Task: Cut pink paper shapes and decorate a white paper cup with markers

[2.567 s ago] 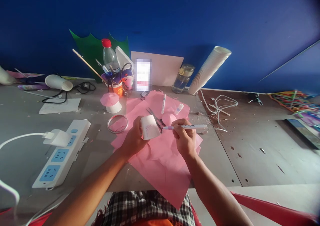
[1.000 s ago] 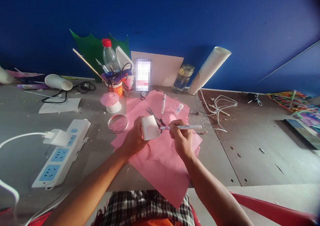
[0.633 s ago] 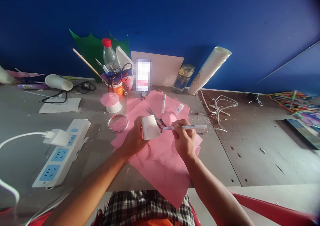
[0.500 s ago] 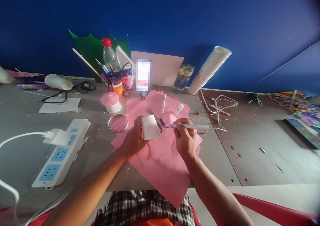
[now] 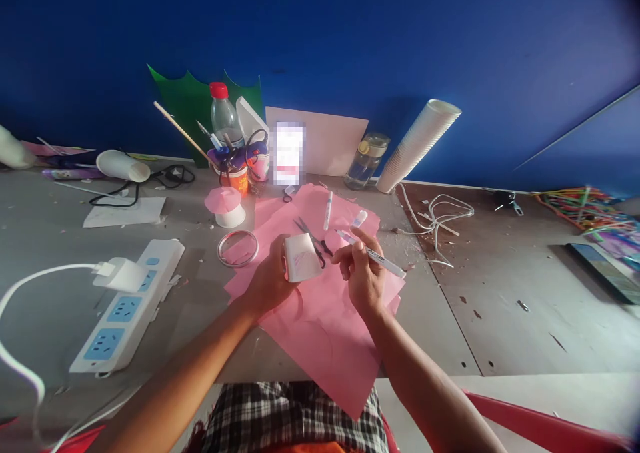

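Though earlier at the cup, pen now clear, fingers clasped on both.

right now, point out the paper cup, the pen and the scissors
paper cup [image 5: 301, 258], head view, its white side wall
pen [image 5: 386, 263], head view, the printed barrel
scissors [image 5: 305, 229], head view, the blades

Forearms bare; black-and-white checked garment at lap, orange fabric beneath.
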A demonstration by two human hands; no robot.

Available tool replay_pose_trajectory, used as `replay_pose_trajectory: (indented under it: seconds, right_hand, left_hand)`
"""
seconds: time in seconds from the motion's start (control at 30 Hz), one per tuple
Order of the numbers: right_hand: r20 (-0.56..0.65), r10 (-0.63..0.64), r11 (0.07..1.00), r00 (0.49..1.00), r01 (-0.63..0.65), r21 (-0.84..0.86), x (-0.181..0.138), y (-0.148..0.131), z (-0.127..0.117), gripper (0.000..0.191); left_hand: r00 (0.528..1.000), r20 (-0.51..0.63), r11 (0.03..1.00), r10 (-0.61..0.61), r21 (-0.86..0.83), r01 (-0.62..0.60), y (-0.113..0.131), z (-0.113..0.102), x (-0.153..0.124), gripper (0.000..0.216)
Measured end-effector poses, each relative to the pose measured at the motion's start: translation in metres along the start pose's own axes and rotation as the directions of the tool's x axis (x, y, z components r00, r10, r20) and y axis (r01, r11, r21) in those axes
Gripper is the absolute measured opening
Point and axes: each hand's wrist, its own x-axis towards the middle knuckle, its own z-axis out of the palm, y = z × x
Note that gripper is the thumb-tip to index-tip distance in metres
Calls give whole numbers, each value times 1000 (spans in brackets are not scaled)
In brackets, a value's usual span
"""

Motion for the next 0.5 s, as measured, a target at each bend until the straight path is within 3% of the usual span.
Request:
replay_pose_trajectory:
  seconds: [0.17,0.3,0.5]
  right_hand:
    - [68,6,999,998,-3,-48,-2,0,-2,28]
    - [166,-105,993,981,94,68,-5,8,-3,39]
    - [136,-127,991,983,119,65,-4,9,-4,31]
  left_hand:
    - [1000,9,1000,22,12,-22,0,-1,-1,63]
    - [998,27,997,62,51,-63,2,-3,-1,60]
    - [997,36,996,66,54,-68,6,-5,-2,53]
